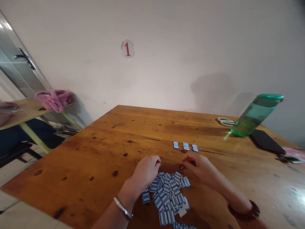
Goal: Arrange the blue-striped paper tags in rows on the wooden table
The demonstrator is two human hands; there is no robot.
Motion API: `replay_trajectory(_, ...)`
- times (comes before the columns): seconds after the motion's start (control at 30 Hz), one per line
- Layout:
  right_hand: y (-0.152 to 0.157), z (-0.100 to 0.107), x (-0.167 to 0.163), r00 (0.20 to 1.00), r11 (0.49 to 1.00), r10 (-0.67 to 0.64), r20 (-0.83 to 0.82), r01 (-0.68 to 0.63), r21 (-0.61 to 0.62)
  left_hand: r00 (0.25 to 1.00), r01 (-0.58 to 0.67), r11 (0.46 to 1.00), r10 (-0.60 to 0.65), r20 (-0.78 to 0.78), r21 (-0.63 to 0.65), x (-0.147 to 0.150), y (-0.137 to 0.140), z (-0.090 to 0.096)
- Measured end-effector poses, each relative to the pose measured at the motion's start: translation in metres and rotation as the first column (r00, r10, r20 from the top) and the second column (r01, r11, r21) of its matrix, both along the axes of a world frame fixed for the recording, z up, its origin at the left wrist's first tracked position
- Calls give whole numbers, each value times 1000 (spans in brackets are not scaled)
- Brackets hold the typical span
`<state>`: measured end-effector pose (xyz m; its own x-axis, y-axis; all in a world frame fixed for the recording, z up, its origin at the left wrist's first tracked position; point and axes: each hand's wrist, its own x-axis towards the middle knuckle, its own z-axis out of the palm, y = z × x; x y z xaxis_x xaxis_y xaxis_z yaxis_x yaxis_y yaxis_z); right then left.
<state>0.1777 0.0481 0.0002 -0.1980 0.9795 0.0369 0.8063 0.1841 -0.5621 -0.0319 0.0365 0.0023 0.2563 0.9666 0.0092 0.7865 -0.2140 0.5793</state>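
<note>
A loose pile of small white pieces with blue-edged stripes, like cut paper labels, lies on the wooden table in front of me. My left hand is at the pile's upper left edge, fingers curled closed; whatever is between them is hidden. Just beyond the pile on the right is my right hand, its fingers bent in and close together, and I cannot make out anything in them. Past the right fingertips lie three separate small groups of labels: a left one, a middle one and a right one.
At the table's right stands a green water bottle, beside a coiled white cable and a dark flat case. A pink item sits at the right edge. Pink fuzzy cloth rests on another table at left.
</note>
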Motion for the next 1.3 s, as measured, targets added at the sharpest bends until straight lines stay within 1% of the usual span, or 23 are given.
replay_trajectory(0.03,-7,0,-5,994,994,109,-18,-109,18,999,11,1000,-11,-34,-6,-1,-1,2)
replay_trajectory(0.07,-13,-1,-10,989,988,148,-12,-148,44,998,19,1000,-20,-63,-12,-1,-2,5)
replay_trajectory(0.13,-20,-3,-14,984,980,180,9,-180,86,994,25,1000,-27,-109,-19,-4,-4,11)
replay_trajectory(0.27,-22,-10,-11,981,978,189,34,-192,83,988,32,999,-35,-148,-24,-13,-6,20)
replay_trajectory(0.37,-21,-13,-6,982,979,191,17,-191,66,975,111,992,-120,-187,-58,-22,-8,22)
replay_trajectory(0.47,-23,-12,-6,982,981,188,29,-189,44,941,196,973,-222,-256,-123,-26,-12,22)
replay_trajectory(0.57,-25,-12,-9,981,983,181,68,-183,20,907,219,956,-274,-321,-197,-22,-16,23)
replay_trajectory(0.63,-27,-12,-11,980,984,176,94,-178,17,899,210,955,-273,-341,-212,-18,-18,23)
replay_trajectory(0.73,-29,-13,-13,974,981,188,122,-191,12,902,217,955,-275,-332,-203,-15,-20,22)
replay_trajectory(0.97,-29,-14,-14,964,971,238,117,-235,-36,899,242,950,-296,-324,-196,-16,-16,18)
replay_trajectory(1.17,-30,-18,-12,974,977,212,81,-210,-32,898,272,946,-315,-308,-174,-16,-16,16)
replay_trajectory(1.23,-30,-19,-13,976,978,208,57,-207,-30,926,260,957,-284,-250,-126,-16,-13,14)
replay_trajectory(1.3,-31,-20,-14,979,979,204,20,-204,-32,968,217,974,-223,-117,-59,-15,-8,12)
